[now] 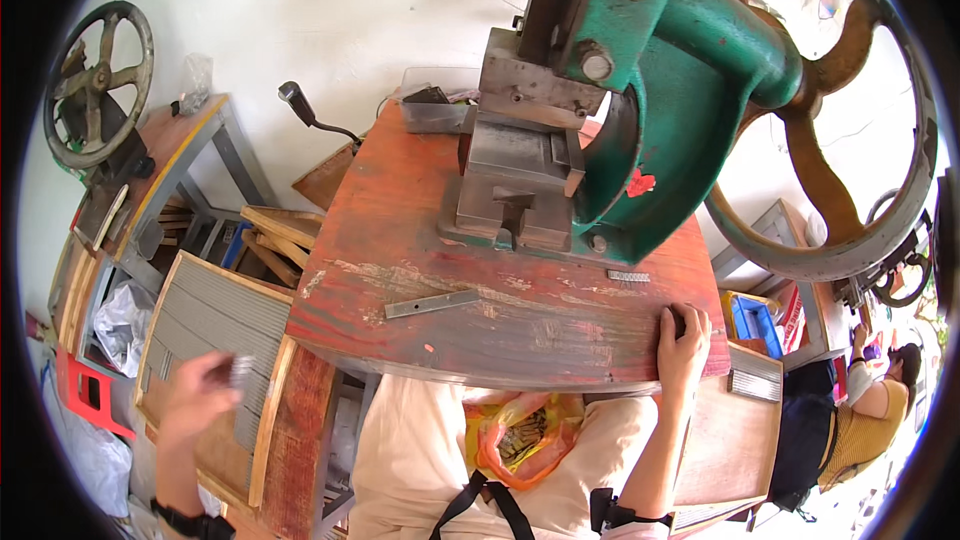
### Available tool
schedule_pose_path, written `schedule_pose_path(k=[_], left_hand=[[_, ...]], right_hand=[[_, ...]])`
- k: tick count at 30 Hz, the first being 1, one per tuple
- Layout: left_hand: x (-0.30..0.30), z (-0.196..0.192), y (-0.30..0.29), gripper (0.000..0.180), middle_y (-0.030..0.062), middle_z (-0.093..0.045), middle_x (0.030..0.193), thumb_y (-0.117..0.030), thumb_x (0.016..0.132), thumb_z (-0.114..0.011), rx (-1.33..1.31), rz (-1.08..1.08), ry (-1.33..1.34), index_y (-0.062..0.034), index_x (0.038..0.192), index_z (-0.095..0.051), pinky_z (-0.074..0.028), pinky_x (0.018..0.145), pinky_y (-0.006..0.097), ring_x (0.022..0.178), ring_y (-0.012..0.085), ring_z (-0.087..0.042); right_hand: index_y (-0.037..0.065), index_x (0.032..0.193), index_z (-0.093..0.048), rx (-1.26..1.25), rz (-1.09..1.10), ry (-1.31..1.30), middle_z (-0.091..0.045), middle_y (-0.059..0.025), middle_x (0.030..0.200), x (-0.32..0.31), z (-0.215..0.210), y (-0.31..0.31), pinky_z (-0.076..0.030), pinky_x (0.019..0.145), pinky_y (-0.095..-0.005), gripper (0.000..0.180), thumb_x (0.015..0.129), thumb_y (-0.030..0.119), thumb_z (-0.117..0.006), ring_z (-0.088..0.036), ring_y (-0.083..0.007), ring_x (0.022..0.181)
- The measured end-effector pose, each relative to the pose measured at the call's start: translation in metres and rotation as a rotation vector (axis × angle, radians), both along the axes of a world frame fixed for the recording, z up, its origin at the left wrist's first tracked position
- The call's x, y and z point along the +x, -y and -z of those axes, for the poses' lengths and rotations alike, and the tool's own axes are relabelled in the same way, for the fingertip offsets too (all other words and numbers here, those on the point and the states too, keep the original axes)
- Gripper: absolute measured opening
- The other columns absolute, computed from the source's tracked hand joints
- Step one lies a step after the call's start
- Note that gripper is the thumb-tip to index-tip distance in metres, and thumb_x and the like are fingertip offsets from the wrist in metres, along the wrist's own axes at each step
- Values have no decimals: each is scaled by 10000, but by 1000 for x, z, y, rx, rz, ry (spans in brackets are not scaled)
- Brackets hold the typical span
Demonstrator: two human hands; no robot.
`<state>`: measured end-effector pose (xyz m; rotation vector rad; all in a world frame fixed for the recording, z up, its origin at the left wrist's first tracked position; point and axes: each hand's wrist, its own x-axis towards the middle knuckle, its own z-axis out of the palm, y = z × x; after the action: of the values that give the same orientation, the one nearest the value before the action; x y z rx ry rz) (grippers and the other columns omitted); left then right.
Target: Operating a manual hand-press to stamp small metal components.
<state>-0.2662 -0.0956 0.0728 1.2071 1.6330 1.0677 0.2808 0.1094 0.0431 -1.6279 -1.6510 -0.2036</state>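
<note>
On the left, my left hand (200, 398) is closed on small grey metal pieces (241, 372), blurred by motion, above a wood-framed tray (277, 410). Rows of thin grey metal strips (222, 315) lie in that tray. My right hand (684, 342) rests at the right front of the worn red tabletop (540, 335), fingers curled in; whatever they may hold is hidden. Between the hands lies a flat metal bar (432, 303) with holes. A short ridged metal piece (628, 276) sits beyond my right hand, beside the base of a green hand press (680, 130).
The press's big handwheel (850, 240) juts out at right. Behind the press stands a clear plastic bin (430, 116). An orange-yellow bag (525, 440) of small metal parts hangs between my knees. A second tray (725, 445) holds a ridged metal block (755, 377). A person (870, 420) sits far right.
</note>
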Motion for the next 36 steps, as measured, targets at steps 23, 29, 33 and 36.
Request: schedule_pose_path(k=[23, 29, 33, 36], left_hand=[[225, -14, -150, 697, 245, -522, 1146, -182, 764, -704, 444, 587, -679, 75, 1308, -353, -408, 931, 417, 1038, 365, -481], [222, -4, -154, 730, 197, -544, 1131, -172, 730, -741, 523, 558, -644, 45, 1318, -366, -425, 907, 413, 1030, 342, -490], [221, 1, -156, 693, 195, -549, 1116, -158, 730, -737, 588, 551, -653, 54, 1294, -394, -436, 881, 411, 1009, 339, -500], [219, -1, -157, 689, 194, -551, 1103, -150, 728, -737, 581, 565, -622, 60, 1291, -399, -439, 875, 409, 1001, 338, -505]], right_hand=[[10, 1277, -464, -335, -1001, -98, -549, -178, 1164, -107, -29, 8, -404, 946, -410, 629, 742, 186, -743, -490, -362, 1076], [8, 1247, -495, -362, -1002, -96, -553, -180, 1147, -106, -31, 6, -403, 956, -403, 601, 724, 171, -741, -488, -348, 1092], [1, 1222, -512, -387, -983, -109, -555, -181, 1141, -107, -27, 8, -406, 960, -409, 568, 719, 147, -731, -489, -346, 1097], [-2, 1209, -522, -317, -963, -71, -558, -175, 1147, -111, -30, 13, -410, 964, -411, 561, 713, 142, -740, -493, -350, 1091]])
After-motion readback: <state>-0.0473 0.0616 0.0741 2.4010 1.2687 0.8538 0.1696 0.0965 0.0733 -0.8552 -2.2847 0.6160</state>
